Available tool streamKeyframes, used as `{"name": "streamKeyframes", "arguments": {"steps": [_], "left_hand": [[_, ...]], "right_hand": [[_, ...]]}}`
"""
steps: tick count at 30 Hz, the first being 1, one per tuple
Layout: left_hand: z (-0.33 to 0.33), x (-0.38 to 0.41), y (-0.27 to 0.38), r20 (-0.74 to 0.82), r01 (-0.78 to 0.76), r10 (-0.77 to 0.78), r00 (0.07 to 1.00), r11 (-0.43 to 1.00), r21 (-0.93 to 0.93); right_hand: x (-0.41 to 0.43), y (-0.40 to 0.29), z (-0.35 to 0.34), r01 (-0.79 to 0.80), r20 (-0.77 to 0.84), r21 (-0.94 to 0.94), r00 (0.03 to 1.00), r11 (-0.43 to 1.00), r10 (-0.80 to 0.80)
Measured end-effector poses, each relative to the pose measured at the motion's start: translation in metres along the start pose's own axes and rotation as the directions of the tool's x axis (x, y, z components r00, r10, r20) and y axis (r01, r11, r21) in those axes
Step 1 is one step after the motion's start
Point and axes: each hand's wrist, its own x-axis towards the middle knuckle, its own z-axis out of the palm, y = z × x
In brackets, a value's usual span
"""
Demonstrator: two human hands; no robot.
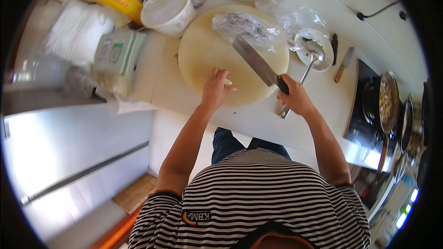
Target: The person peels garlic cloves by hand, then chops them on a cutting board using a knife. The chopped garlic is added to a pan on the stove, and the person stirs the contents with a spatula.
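My right hand grips the dark handle of a broad-bladed kitchen knife. The blade slants up and left over a round, yellowish cutting board. At the board's near edge my left hand is curled around a small pale piece of food, which shows between fingers and thumb; its kind cannot be made out. Clear plastic wrap with something dark inside, a bundle, lies at the far side of the board, past the knife tip. Under my right hand runs the handle of a metal ladle.
The ladle's bowl rests in a white dish. Right of it lie a wooden-handled knife and a cooktop with a pan of food. Leftward stand a white tub, a yellow roll and a kitchen scale.
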Motion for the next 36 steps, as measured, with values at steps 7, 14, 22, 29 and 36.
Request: {"name": "streamKeyframes", "arguments": {"steps": [7, 14, 22, 29, 36], "left_hand": [[-0.018, 0.036, -0.049, 0.116, -0.108, 0.140, 0.983, 0.962, -0.249], [-0.011, 0.022, -0.053, 0.050, -0.252, 0.320, 0.946, 0.824, -0.508], [-0.038, 0.017, -0.068, -0.109, -0.330, 0.315, 0.943, 0.929, -0.168], [-0.006, 0.036, -0.043, -0.022, -0.446, 0.446, 0.895, 0.895, 0.004], [0.006, 0.041, -0.044, -0.006, -0.427, 0.427, 0.904, 0.903, -0.042]], "right_hand": [[-0.089, -0.006, 0.091, 0.116, -0.315, 0.015, 0.943, 0.993, -0.105], [-0.095, -0.024, 0.157, 0.142, -0.520, -0.047, 0.842, 0.989, -0.145], [-0.092, -0.033, 0.186, 0.115, -0.628, -0.148, 0.757, 0.982, -0.183], [-0.099, -0.029, 0.195, 0.107, -0.666, -0.133, 0.726, 0.985, -0.169], [-0.117, -0.034, 0.200, 0.053, -0.644, 0.021, 0.764, 0.998, -0.027]]}}
